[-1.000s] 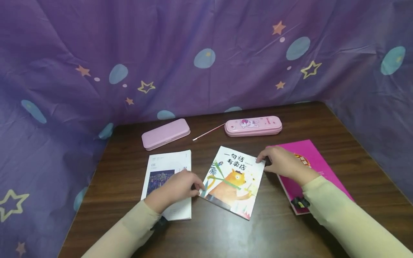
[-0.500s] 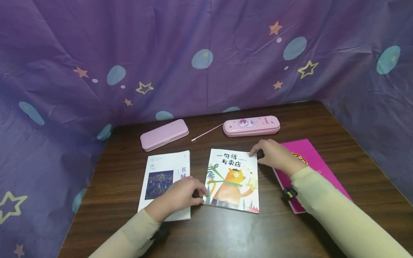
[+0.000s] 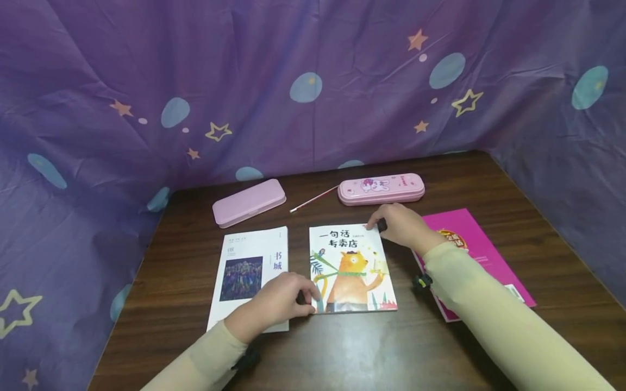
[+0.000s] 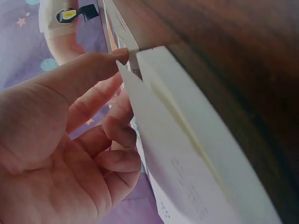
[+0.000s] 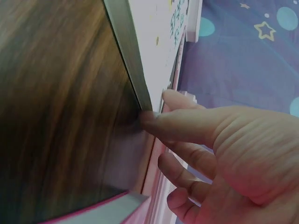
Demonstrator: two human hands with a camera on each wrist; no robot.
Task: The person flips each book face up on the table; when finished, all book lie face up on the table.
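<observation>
A picture book [image 3: 349,279] with an orange bear on its white cover lies flat in mid-table in the head view, its lower edge roughly parallel to the table's front. My left hand [image 3: 281,293] grips its lower left corner, reaching across a white book [image 3: 244,250] with a dark picture. At the upper right corner, my right hand [image 3: 401,224] pinches the same book, thumb on the side edge in the right wrist view. Under my right forearm lies a magenta book [image 3: 484,250], partly hidden. The left wrist view shows the white book's cover [image 4: 154,140] lifting slightly near my fingers.
Behind the books lie a plain pink pencil case [image 3: 249,202], a thin pencil [image 3: 313,200] and a pink pencil case with a rabbit print [image 3: 381,190]. A purple patterned curtain [image 3: 264,70] hangs around the dark wooden table [image 3: 342,353].
The picture book has turned counterclockwise from a slant to nearly square and shifted left. My right hand moved left and slightly back with its corner; my left hand moved slightly right and forward.
</observation>
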